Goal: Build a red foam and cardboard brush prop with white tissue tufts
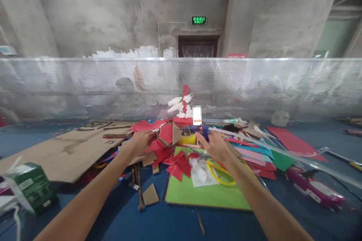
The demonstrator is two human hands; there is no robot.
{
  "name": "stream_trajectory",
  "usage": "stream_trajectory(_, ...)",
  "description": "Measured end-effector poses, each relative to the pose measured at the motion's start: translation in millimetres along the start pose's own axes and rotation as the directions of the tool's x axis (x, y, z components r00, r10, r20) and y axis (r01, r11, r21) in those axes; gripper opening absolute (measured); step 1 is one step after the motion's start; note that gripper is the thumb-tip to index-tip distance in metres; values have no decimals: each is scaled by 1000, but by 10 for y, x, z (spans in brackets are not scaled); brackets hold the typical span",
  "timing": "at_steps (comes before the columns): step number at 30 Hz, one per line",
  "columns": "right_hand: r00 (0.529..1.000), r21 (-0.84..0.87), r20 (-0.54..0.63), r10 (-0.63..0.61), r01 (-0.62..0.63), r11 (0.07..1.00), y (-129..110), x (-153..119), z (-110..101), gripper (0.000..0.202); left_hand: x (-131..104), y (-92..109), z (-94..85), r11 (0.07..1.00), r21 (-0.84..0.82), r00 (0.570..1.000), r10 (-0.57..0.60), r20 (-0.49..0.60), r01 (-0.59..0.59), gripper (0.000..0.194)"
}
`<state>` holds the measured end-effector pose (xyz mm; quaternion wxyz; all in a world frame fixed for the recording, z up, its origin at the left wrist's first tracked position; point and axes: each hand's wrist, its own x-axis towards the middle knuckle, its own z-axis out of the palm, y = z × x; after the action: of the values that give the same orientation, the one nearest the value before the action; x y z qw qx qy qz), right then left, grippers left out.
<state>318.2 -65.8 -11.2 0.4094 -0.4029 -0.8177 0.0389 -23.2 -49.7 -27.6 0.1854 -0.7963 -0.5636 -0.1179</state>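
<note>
Red-faced cardboard form, head view, only view: sits just beyond the far left corner of the lime-green board, landmark for everything below. Many-sided, roughly as wide as tall, so no clear long axis; red face tilted up toward the wearer. Left hand is nearer, fingers grasping the form's left rim; thumb hidden, exact grip can't be told. Right hand over the board's far edge, fingers wrapped around the handle of a blue glue gun. Key relation: form lies to the left of the right-hand fingers, gun barrel running sideways between, front end aimed at the form's right side. Blurred there; touching or just short, can't tell. Long clear strip trails from the gun's rear, out past the board's right side. Yellow tape roll just past the board's far edge, below the barrel. On the board: red paper scraps at its far left part, white paper in the middle, yellow-handled scissors to the right of that. Left of the board, flat brown cardboard, well apart at its near end. Right of the board, purple device. Beyond the board, white flowers and a bright phone.
</note>
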Motion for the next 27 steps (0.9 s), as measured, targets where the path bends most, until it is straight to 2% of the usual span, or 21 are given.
stream_trajectory(8, 999, 6, -30, 19, -18, 1000, -83, 5, 83, 41, -1, 59, -33, 997, 54, 998, 59, -11, -58, 28)
stream_trajectory(15, 1000, -15, -15, 13, -13, 1000, -2, 10, 49, 43, -4, -3, 17, 1000, -8, 999, 21, -24, -21, 30)
stream_trajectory(21, 1000, 80, 14, 24, -26, 996, 29, -14, 12, 41, -2, -26, 38, 999, 41, 1000, 10, -17, -9, 35)
stream_trajectory(27, 999, 103, -39, -13, 17, 995, 15, -26, 69, 34, -8, 24, -23, 996, 82, 1000, 18, 6, -19, 33)
